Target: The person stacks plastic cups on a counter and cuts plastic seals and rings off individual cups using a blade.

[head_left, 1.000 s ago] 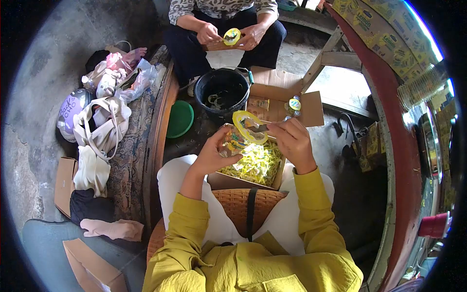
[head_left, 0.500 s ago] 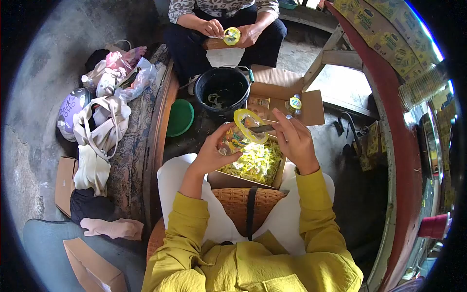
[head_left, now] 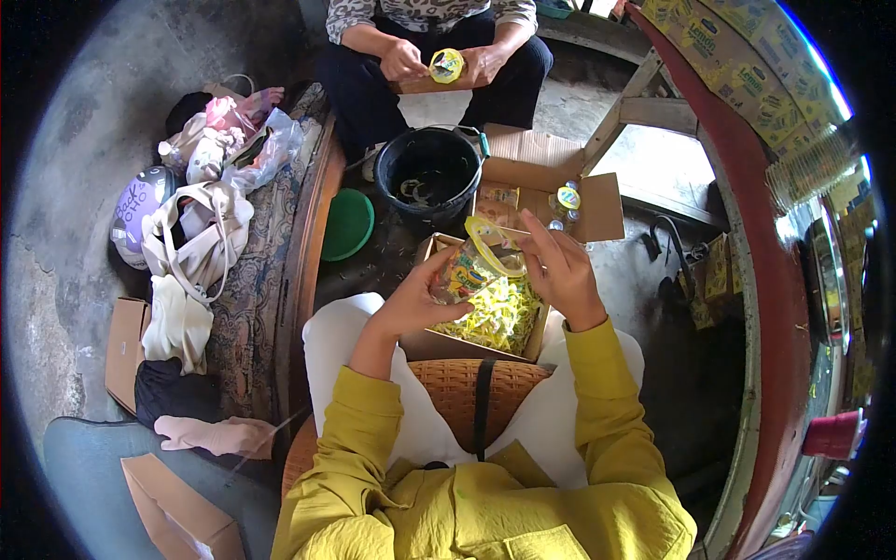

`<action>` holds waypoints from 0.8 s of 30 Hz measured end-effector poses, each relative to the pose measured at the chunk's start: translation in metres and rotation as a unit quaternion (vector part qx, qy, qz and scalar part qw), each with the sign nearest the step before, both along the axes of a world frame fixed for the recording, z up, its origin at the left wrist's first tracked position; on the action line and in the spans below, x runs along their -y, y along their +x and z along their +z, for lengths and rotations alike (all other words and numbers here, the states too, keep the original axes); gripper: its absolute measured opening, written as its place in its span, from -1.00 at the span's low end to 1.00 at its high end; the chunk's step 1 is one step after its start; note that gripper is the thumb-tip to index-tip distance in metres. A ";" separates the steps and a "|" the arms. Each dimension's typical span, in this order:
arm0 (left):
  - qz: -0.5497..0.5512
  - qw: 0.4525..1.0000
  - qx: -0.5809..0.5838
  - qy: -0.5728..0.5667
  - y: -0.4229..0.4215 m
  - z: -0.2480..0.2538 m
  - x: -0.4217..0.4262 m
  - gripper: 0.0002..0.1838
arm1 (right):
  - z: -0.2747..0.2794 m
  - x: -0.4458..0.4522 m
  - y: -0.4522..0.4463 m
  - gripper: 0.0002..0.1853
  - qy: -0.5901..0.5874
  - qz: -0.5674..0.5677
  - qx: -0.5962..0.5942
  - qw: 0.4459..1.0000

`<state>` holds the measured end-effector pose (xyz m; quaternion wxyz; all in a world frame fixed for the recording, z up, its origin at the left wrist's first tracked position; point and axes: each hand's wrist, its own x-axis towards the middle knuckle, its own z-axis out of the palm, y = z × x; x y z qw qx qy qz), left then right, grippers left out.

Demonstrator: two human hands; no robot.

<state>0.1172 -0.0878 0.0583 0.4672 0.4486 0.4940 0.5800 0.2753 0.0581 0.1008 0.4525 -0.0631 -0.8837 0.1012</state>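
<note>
My left hand (head_left: 411,297) is wrapped around a clear plastic cup (head_left: 461,274) with a colourful printed label. The cup is tilted, its yellow rim (head_left: 483,233) turned up and to the right. At that rim is my right hand (head_left: 569,282), index finger raised and the other fingers closed on a small knife; in this frame the blade is mostly hidden by the rim and fingers. Just below both hands, yellow plastic strips (head_left: 495,322) fill an open cardboard box (head_left: 539,343) between my knees.
A black bucket (head_left: 385,187) stands ahead, beside a green basin (head_left: 347,226). Behind my right hand, an open carton (head_left: 597,210) holds several cups. A co-worker's hands (head_left: 403,61) hold another yellow-rimmed cup (head_left: 447,65). Bags (head_left: 201,229) lie on the left bench.
The cup has turned and moved slightly right and down in my left hand, showing more of its label. The knife blade, plain to see before, is now mostly hidden at the rim.
</note>
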 end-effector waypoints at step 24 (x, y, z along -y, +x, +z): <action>-0.166 0.965 0.205 -0.002 0.004 -0.006 0.001 -0.42 | 0.002 0.001 0.007 -0.43 -0.055 -0.003 0.016 0.998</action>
